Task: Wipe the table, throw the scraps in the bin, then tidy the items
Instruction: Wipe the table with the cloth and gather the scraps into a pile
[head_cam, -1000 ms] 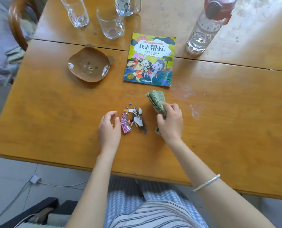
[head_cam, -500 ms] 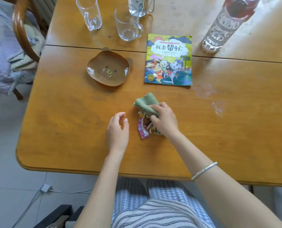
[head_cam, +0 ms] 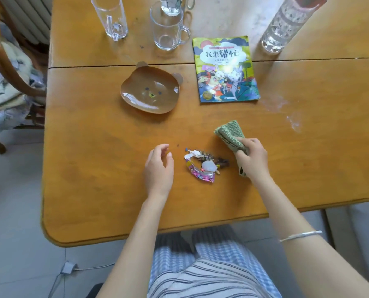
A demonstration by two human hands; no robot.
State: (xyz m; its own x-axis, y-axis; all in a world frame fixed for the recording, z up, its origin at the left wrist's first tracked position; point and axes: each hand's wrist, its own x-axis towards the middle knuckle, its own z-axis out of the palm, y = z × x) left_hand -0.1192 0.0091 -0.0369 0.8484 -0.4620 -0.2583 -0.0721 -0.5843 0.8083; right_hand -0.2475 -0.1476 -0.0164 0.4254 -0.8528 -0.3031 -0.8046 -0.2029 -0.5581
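A small heap of scraps, with a shiny pink wrapper, white bits and dark pieces, lies on the wooden table near its front edge. My right hand is just right of the heap and grips a folded green cloth that sticks up and away from me. My left hand rests on its side left of the heap, fingers curled and apart, holding nothing. A white smear marks the table to the right of the cloth.
A brown bear-shaped plate and a picture book lie beyond the scraps. Two empty glasses and a third glass stand at the back, a clear water bottle at back right. A chair with laundry stands left.
My right hand drew the cloth back to the right, uncovering the scraps it had pushed left. The left hand stayed beside the heap. The camera view shifted left.
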